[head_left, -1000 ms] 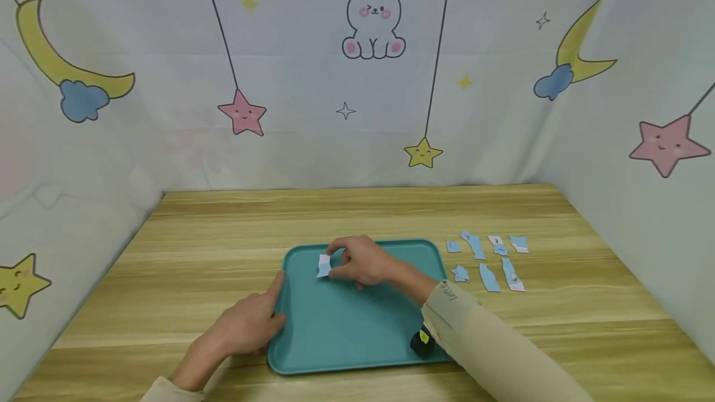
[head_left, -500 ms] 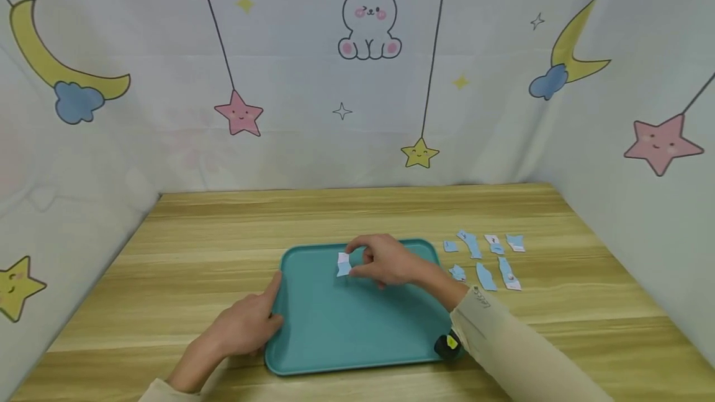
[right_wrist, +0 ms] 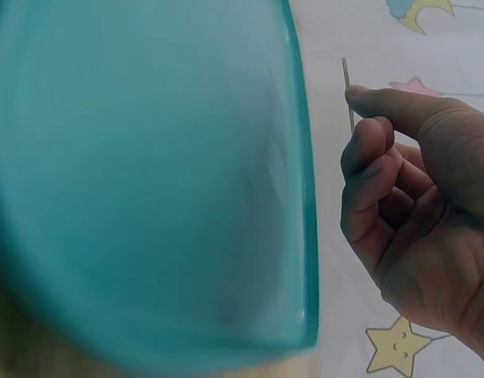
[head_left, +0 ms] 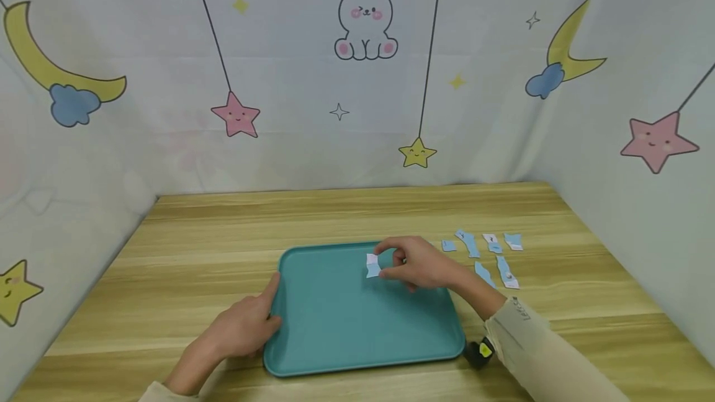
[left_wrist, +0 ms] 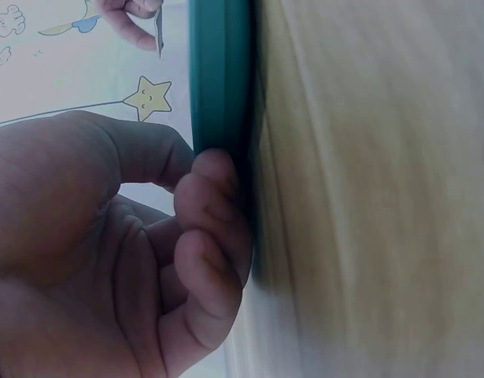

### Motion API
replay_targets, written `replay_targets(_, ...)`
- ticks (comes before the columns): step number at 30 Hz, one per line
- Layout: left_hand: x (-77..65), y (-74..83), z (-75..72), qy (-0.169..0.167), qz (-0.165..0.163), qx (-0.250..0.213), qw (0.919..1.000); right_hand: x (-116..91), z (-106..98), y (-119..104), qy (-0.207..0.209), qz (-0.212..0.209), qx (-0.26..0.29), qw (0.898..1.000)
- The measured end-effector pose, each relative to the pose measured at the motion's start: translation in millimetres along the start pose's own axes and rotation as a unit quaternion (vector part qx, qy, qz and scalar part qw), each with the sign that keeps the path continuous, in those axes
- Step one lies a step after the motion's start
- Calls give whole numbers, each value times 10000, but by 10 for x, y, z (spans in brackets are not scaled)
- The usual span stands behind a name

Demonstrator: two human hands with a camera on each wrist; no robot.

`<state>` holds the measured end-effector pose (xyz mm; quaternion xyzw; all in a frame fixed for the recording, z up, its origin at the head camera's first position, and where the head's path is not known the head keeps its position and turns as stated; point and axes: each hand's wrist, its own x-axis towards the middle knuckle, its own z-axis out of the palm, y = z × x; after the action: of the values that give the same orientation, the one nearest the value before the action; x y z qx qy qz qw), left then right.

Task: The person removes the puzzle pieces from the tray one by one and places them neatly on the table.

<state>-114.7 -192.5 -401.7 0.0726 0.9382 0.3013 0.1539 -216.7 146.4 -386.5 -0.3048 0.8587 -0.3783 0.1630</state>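
In the head view my right hand (head_left: 416, 263) pinches a small blue-and-white puzzle piece (head_left: 372, 266) between thumb and fingers, above the teal tray (head_left: 335, 309). The right wrist view shows that piece (right_wrist: 348, 87) edge-on, thin and stiff, in the same hand (right_wrist: 430, 197). My left hand (head_left: 246, 326) is at the tray's left edge. Up close in the left wrist view, thumb and curled fingers of that hand (left_wrist: 147, 236) hold the tray's rim (left_wrist: 219, 87).
To the right of the tray, several blue-and-white puzzle pieces (head_left: 468, 244) lie in two loose rows on the wooden table (head_left: 223, 222). My right forearm covers part of that area. A white curtain (head_left: 313, 154) with cartoon prints hangs behind the table and along its sides.
My right hand has moved rightward over the tray, carrying the puzzle piece. One loose piece beside the tray is now hidden behind my arm. The left hand stays at the rim.
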Motion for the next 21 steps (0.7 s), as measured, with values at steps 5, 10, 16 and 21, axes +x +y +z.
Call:
replay_targets(5, 3, 5, 10, 11, -7, -19, 10000, -131, -68, 93, 26, 93, 186, 9998)
replay_targets(10, 12, 1, 23, -45, -28, -34, 10000, -301, -162, 219, 118, 135, 262, 9995)
replay_targets(16, 17, 1, 14, -89, -15, -54, 9999, -585, -403, 377, 306, 246, 410, 9984)
replay_targets(21, 26, 8, 7, -93, -69, -67, 9999, -798, -585, 529, 435, 343, 471, 9974)
